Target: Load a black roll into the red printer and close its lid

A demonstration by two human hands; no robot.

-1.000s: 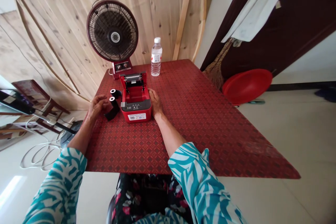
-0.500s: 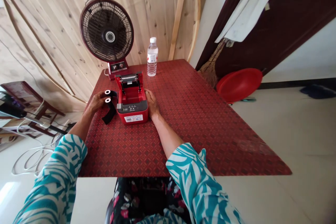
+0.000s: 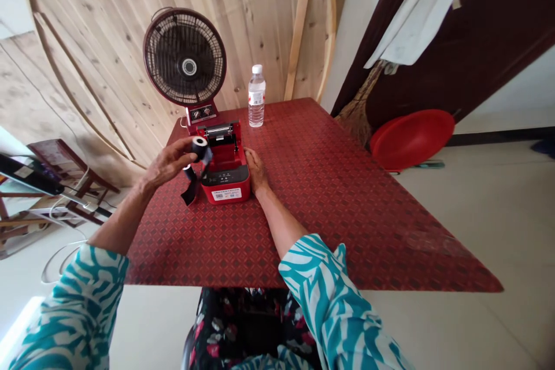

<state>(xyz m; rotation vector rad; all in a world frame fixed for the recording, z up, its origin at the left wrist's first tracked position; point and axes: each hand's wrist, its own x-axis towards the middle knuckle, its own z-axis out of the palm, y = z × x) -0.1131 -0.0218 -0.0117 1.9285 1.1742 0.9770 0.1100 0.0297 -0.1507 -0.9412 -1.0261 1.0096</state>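
Note:
My left hand (image 3: 170, 163) pinches a small black roll (image 3: 199, 150) with a pale hollow core, held above the left edge of a red label printer (image 3: 227, 193). A loose strip hangs from the roll. The printer stands on the table with its lid (image 3: 220, 132) raised, its red inner bay partly visible. Left of the printer, a second black roll (image 3: 189, 172) stands on the table, a dark strip (image 3: 189, 192) trailing from it. My right hand (image 3: 256, 171) lies against the printer's right side, fingers stretched along it.
A fan (image 3: 188, 66) stands at the table's back left, behind the printer. Right of it is an upright water bottle (image 3: 256, 98). The table (image 3: 329, 202) has a red patterned top. A red basin (image 3: 411, 139) and a broom (image 3: 355, 113) are beyond its right edge.
My left hand has lifted one black roll off the table and moved it right, over the printer's edge. The right hand stays against the printer. The view has shifted slightly.

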